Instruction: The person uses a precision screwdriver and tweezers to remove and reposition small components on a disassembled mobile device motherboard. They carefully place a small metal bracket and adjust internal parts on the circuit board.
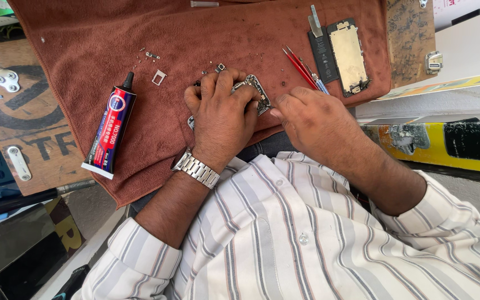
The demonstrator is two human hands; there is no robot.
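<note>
A big brown towel (156, 33) covers the middle of the bench (23, 133). On its left side lies a tube of glue (111, 129). The tube is long, with a black pointed cap, a blue and red body, and a white end near the towel's edge. The cap points up and away from the person. To the left of the towel, the bench has big dark letters painted on brown wood. At the right edge is a yellow and black strip (445, 141) with worn paint.

The left hand (221, 116) is curled shut around a small open phone frame (256, 91), which sits on the towel in the middle. The fingers bend over the top of it, so most of the frame is hidden. A silver watch (196, 168) is on that wrist.

The right hand (306, 114) is just beside the frame, on its right. Its fingertips are pinched together and touch the frame's edge. You cannot tell if it holds something tiny.

Near the right hand lie red tweezers (296, 65). Farther up on the right are a black battery (322, 55) and a gold phone screen plate (349, 54). Tiny screws (150, 54) and a small square metal piece (159, 77) lie near the glue cap.
</note>
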